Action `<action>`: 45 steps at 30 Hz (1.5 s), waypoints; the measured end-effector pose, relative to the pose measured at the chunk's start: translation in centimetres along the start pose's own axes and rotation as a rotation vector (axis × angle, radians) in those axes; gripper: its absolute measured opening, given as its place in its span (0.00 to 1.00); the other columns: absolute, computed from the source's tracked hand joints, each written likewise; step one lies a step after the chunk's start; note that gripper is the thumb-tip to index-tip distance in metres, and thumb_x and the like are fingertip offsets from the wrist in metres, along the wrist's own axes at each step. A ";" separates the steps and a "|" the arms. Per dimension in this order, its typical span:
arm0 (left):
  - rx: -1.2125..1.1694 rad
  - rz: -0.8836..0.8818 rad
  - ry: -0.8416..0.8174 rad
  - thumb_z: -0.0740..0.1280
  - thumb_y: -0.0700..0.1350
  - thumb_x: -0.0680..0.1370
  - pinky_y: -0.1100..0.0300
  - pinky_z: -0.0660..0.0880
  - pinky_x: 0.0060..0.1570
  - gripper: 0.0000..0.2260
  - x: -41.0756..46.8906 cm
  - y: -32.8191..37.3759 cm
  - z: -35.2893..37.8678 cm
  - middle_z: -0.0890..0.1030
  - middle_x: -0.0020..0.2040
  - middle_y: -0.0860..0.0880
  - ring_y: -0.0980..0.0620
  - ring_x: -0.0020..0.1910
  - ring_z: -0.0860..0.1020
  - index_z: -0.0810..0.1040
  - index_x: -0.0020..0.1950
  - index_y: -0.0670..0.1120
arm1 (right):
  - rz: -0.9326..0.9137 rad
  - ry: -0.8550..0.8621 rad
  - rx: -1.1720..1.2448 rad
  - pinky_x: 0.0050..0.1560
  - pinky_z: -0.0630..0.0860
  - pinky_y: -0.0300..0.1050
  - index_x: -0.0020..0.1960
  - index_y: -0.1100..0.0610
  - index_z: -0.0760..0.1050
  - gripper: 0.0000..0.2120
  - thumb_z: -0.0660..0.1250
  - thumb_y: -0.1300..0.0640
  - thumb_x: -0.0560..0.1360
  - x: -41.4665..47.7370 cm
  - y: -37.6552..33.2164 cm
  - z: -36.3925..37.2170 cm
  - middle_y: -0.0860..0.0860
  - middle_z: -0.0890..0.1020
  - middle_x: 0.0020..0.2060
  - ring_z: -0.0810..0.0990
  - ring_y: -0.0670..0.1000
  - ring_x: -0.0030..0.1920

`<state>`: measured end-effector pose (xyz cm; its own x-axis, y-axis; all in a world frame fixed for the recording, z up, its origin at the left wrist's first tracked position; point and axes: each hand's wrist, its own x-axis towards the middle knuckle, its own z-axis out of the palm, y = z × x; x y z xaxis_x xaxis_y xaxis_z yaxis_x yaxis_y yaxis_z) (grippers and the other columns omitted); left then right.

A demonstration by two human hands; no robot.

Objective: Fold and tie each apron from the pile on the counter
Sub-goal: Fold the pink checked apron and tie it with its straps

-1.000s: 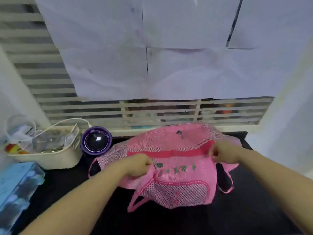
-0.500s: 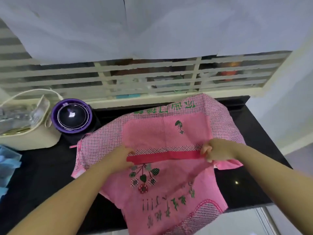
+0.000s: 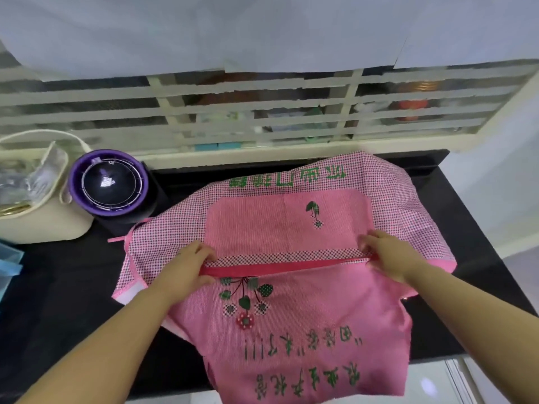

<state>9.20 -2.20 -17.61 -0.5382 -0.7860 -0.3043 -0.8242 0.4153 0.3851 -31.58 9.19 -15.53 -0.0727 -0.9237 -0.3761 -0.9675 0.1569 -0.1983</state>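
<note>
Over the counter (image 3: 58,287), left hand (image 3: 186,269) and right hand (image 3: 388,258) pinched the ends of the red band (image 3: 285,268) on the apron (image 3: 291,228), fingers (image 3: 368,244) curled on it, likely pulling it flat for folding.

Your black surface (image 3: 73,287) carries the pink apron (image 3: 285,228) spread over its middle and right, with the lower part hanging past the near edge. At back left stand a purple-rimmed round pot (image 3: 109,182) and, just beside it, a cream basket (image 3: 43,223). A blue item (image 3: 8,258) sits at the left edge.

Pink checked apron (image 3: 285,228), green lettering, spread across black counter, lower part seemingly overhanging edge
</note>
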 end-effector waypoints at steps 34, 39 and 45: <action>0.359 0.125 0.821 0.69 0.57 0.73 0.54 0.69 0.36 0.17 -6.9 10.1 -32.9 0.76 0.36 0.47 0.45 0.39 0.75 0.76 0.39 0.43 | 0.132 1.148 0.316 0.49 0.68 0.49 0.53 0.66 0.79 0.11 0.61 0.62 0.75 -7.8 -5.5 -28.9 0.64 0.80 0.49 0.77 0.64 0.51; 0.342 0.128 0.889 0.66 0.37 0.76 0.51 0.72 0.43 0.04 -8.5 10.5 -35.1 0.77 0.43 0.42 0.40 0.47 0.77 0.81 0.45 0.42 | 0.124 1.099 0.090 0.40 0.66 0.46 0.49 0.66 0.80 0.08 0.63 0.67 0.73 -8.5 -5.7 -30.3 0.58 0.74 0.39 0.75 0.61 0.46; 0.183 -0.004 1.058 0.62 0.32 0.75 0.49 0.70 0.52 0.10 -8.7 12.9 -37.4 0.74 0.49 0.34 0.35 0.51 0.75 0.80 0.52 0.35 | 0.119 1.144 0.153 0.44 0.74 0.51 0.48 0.64 0.79 0.10 0.68 0.58 0.72 -9.5 -8.0 -33.1 0.62 0.79 0.43 0.77 0.63 0.49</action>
<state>9.88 -7.15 22.60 -0.1818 -0.7486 0.6377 -0.8867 0.4051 0.2228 -31.19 5.12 19.61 -0.4131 -0.6642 0.6230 -0.9063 0.2322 -0.3532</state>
